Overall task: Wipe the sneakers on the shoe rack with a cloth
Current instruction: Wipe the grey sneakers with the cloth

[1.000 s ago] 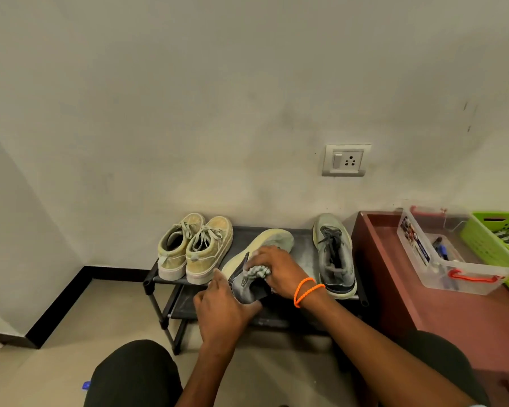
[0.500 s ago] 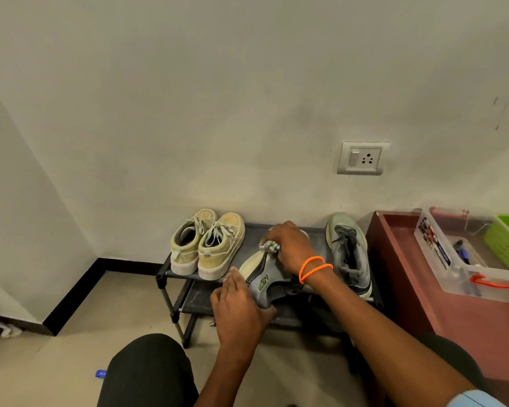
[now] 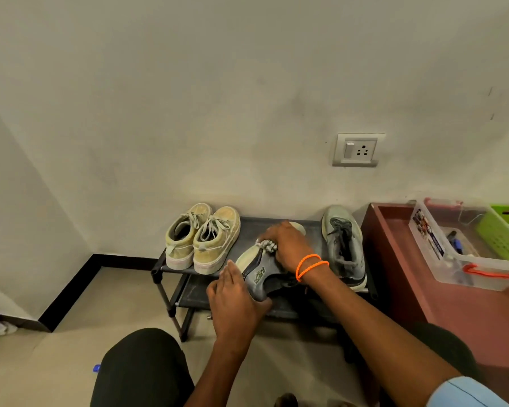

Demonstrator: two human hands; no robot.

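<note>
A grey sneaker (image 3: 260, 277) is held tilted on its side above the front of the shoe rack (image 3: 171, 267), with its pale sole turned to the left and its toe pointing to the wall. The heel end is gripped by the left hand (image 3: 235, 301); the fingers are wrapped under the heel and the thumb is laid along the sole edge. A bunched light cloth (image 3: 267, 246) is pinched by the curled fingers of the right hand (image 3: 288, 245) and is pressed on the upper side of the sneaker near the sole. Two orange bands (image 3: 310, 265) are worn on the right wrist.

On the top shelf of the rack a pair of yellow sneakers (image 3: 202, 236) is placed at the left, toes to the wall, the two shoes touching each other. A second grey sneaker (image 3: 343, 245) is set upright at the right end of the same shelf, just beside the right wrist.

To the right of the rack a brown counter (image 3: 400, 259) is seen, on which a clear box (image 3: 453, 248) and a green basket (image 3: 503, 230) are standing side by side. A socket (image 3: 357, 149) is fixed on the wall above the rack
</note>
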